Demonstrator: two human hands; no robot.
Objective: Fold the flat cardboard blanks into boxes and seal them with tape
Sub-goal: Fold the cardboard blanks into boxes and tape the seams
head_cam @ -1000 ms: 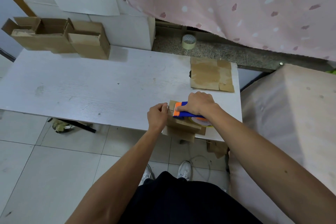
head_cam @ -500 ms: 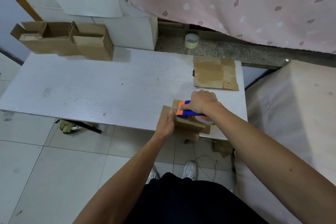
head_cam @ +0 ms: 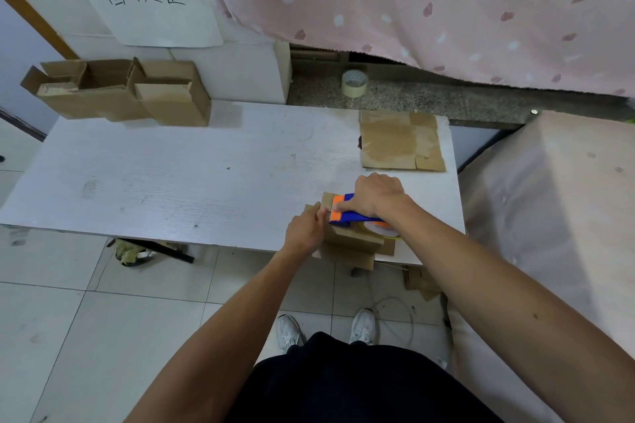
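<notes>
Your plastic tape dispenser (head_cam: 354,216) shows blue and orange, the small cardboard box (head_cam: 354,243) plain brown, the tabletop (head_cam: 171,175) white with faint grain; the pink fabric curtain (head_cam: 446,10) carries white and rose leaf marks

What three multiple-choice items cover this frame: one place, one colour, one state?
1. Where does the spare tape roll sit?
A. on the floor
B. on the stone ledge behind the table
C. on a chair

2. What colour is the tape dispenser?
A. green
B. black
C. blue and orange

3. What is the right hand doing?
A. gripping the tape dispenser on the box
B. hanging idle
C. lying flat on the floor

Key: B, the roll stands on the speckled ledge. C, it has a blue body and an orange head. A, the hand is curled round it.
</notes>
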